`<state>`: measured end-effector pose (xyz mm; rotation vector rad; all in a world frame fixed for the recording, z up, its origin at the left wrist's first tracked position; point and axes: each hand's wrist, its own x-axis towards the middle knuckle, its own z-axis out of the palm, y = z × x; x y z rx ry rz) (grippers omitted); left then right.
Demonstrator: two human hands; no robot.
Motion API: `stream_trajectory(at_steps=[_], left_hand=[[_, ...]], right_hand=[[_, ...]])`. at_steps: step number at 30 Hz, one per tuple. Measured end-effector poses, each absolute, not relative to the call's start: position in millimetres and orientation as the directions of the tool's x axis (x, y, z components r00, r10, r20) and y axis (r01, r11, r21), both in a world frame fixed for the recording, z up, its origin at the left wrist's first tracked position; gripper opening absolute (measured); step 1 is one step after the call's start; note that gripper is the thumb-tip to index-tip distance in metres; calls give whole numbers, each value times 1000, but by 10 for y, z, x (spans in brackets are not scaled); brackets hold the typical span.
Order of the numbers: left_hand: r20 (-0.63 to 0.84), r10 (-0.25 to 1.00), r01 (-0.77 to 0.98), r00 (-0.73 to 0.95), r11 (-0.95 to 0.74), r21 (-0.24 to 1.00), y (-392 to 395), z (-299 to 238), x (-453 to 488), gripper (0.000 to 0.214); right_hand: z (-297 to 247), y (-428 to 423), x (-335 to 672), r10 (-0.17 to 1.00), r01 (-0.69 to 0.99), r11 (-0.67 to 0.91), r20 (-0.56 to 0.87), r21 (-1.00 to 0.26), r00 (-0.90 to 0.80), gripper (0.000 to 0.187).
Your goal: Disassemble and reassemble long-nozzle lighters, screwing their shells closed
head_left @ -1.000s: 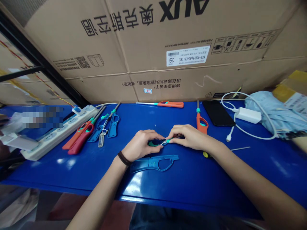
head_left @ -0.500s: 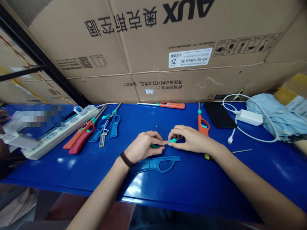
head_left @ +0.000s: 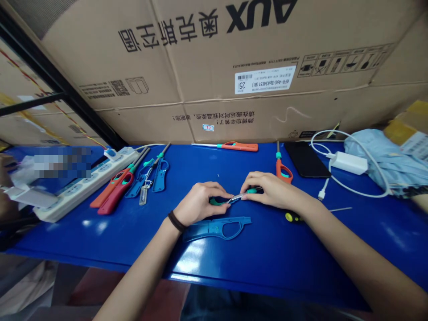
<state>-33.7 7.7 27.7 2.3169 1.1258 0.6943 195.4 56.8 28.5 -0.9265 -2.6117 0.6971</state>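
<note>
My left hand (head_left: 199, 203) is closed in a pinch on the left end of a partly taken-apart stick lighter (head_left: 219, 201), whose blue-green body is mostly hidden by the fingers. My right hand (head_left: 272, 189) pinches a short silvery piece (head_left: 236, 197) between thumb and fingertips, at the lighter's middle. A green collar (head_left: 251, 191) and part of the metal tube show under the right fingers. Just in front of my left hand lies a blue half shell of a lighter handle (head_left: 230, 228), its hollow side up, with a trigger opening.
Orange and red lighters (head_left: 115, 191) and an opened blue lighter (head_left: 160, 176) lie left, beside a power strip (head_left: 76, 185). One orange lighter (head_left: 240, 146) rests at the back, another (head_left: 282, 171) behind my right hand. A screwdriver (head_left: 293, 217), phone (head_left: 306, 159) and charger (head_left: 349, 163) lie right.
My right hand has shifted slightly up and right, drawing back from my left fingers. The silvery piece now shows between the hands, and the green collar sits farther right.
</note>
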Motion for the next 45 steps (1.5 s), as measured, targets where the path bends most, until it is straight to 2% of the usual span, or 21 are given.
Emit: stream_trajectory(at_steps=[3, 7, 10, 16, 21, 24, 33, 41, 45], left_hand=[[226, 831, 619, 509, -535, 575, 68, 312, -352, 25], [199, 872, 773, 448, -489, 405, 33, 388, -426, 40], [135, 905, 847, 403, -425, 320, 22, 432, -475, 34], [101, 923, 847, 371, -381, 370, 46, 445, -460, 25], [67, 958, 820, 280, -274, 502, 35, 443, -471, 27], [38, 962, 818, 271, -251, 517, 25, 464, -486, 29], [94, 896, 758, 434, -420, 499, 41, 462, -500, 32], [93, 864, 708, 496, -464, 532, 29, 467, -483, 28], [137, 856, 697, 498, -489, 525, 30, 451, -486, 32]], right_hand=[[263, 582, 1935, 638, 489, 690, 130, -534, -759, 15], [251, 585, 1923, 630, 478, 698, 139, -534, -764, 13], [234, 580, 1915, 623, 463, 707, 160, -534, -766, 12], [223, 551, 1897, 643, 459, 680, 166, -572, -748, 13], [294, 533, 1891, 627, 398, 674, 197, -622, -754, 13], [326, 526, 1900, 603, 384, 700, 211, -602, -769, 14], [347, 526, 1924, 618, 455, 724, 194, -519, -762, 24], [397, 502, 1922, 620, 446, 709, 182, -546, -763, 24], [387, 503, 1920, 608, 430, 708, 173, -561, -775, 23]])
